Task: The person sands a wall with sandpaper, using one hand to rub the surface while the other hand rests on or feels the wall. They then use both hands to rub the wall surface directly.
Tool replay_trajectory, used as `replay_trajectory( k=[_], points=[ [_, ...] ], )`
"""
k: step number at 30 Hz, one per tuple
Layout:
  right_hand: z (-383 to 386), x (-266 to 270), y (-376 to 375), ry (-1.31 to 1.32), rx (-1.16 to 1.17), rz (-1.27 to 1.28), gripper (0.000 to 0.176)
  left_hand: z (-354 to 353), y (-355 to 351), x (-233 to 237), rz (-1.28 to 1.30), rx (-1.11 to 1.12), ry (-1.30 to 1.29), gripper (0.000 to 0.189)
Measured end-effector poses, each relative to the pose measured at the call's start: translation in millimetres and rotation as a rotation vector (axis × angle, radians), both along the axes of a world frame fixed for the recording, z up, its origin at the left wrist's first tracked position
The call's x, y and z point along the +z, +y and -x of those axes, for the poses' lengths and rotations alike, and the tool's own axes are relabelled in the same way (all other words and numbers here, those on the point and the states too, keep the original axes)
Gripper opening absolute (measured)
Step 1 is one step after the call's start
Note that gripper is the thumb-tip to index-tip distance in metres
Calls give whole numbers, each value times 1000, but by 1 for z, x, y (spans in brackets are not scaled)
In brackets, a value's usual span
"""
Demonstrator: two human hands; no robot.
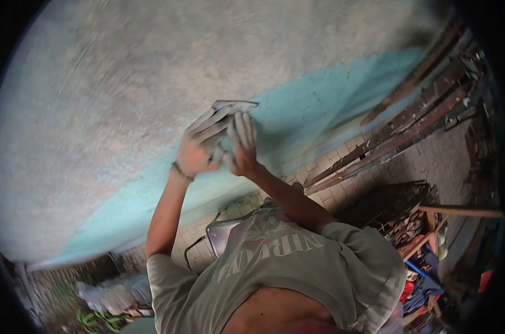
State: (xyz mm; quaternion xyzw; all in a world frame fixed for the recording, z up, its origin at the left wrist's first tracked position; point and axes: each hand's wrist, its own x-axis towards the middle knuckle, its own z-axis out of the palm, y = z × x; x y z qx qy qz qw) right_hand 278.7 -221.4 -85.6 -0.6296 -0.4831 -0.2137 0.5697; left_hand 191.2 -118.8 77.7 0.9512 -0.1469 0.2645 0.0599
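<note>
Both hands press a flat grey sheet or pad [238,104] against the wall [130,83], where the grey upper part meets the turquoise band [308,106]. My left hand [202,145], with a dark bracelet at the wrist, lies over the sheet with its fingers stretched and coated in grey dust. Just to its right, my right hand [242,143] has dusty fingers laid flat on the sheet's lower edge. The sheet's far edge shows beyond the fingertips; the rest is hidden under the hands.
Long wooden beams [397,122] lean at the right. Below are a tiled floor [341,189], a metal-framed chair [221,234], plastic bags [116,295] at lower left, and a wooden frame [458,210] with piled cloth [425,284] at lower right.
</note>
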Motion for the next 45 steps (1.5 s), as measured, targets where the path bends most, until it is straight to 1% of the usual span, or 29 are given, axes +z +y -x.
replay_trajectory(
  k=[1,2,3,5,6,9,10,11,13,14,15,17,19,21,24,27,28,29,31,34,36,38,41,42,44,45],
  points=[
    [4,-3,3,-41,-62,63,70,2,-1,11,12,-8,-49,32],
    [6,-5,8,-8,-108,154,72,6,0,21,23,-15,-95,32],
    [6,-3,7,13,-152,170,73,8,-1,29,36,-19,-143,31],
    [4,2,9,54,-227,202,74,11,-6,42,-127,111,-377,33],
    [-6,-2,11,71,-289,137,75,11,-6,46,-206,180,-497,33],
    [-65,-7,-4,109,-417,-108,68,10,13,37,-257,404,-598,40],
    [-96,-18,-7,131,-410,-252,65,15,28,26,-379,447,-582,45],
    [-126,-27,-9,152,-403,-392,63,16,31,23,-409,456,-574,46],
    [-168,-17,-19,234,-453,-456,62,14,29,18,-463,470,-555,47],
    [-180,-13,-27,274,-482,-491,62,11,30,14,-454,489,-589,49],
    [-180,-6,-28,284,-524,-499,62,8,29,14,-472,496,-619,49],
    [-171,15,-9,305,-615,-529,62,6,26,16,-427,466,-624,47],
    [-139,31,-4,287,-691,-373,58,6,27,16,-435,456,-626,46],
    [-107,35,-1,229,-612,-323,54,6,27,14,-435,449,-638,47],
    [-107,6,-13,70,-538,-201,53,5,28,14,-439,434,-644,47],
    [-174,-21,-28,64,-486,-328,52,6,31,9,-443,455,-638,47],
    [-201,-21,-39,86,-479,-359,52,7,31,8,-439,459,-632,47],
    [-231,-14,-53,107,-478,-391,52,6,32,10,-434,456,-627,48],
    [-287,6,-83,56,-509,-417,52,-3,26,14,-432,465,-642,49],
    [-325,30,-105,158,-568,-405,52,-24,15,24,-414,502,-676,51],
    [-297,27,-71,280,-382,-650,53,-41,5,30,-388,525,-715,53],
    [-253,24,-66,27,-512,-410,52,-51,-2,32,-424,588,-721,54],
    [-247,-1,-76,-29,-506,-290,48,-55,0,29,-445,584,-751,55],
    [-271,-5,-82,19,-502,-323,43,-56,2,28,-457,577,-770,56],
    [-333,0,-96,141,-489,-520,42,-59,1,27,-479,583,-779,56],
    [-346,5,-99,204,-478,-616,41,-58,0,28,-490,589,-782,56]
  ],
)
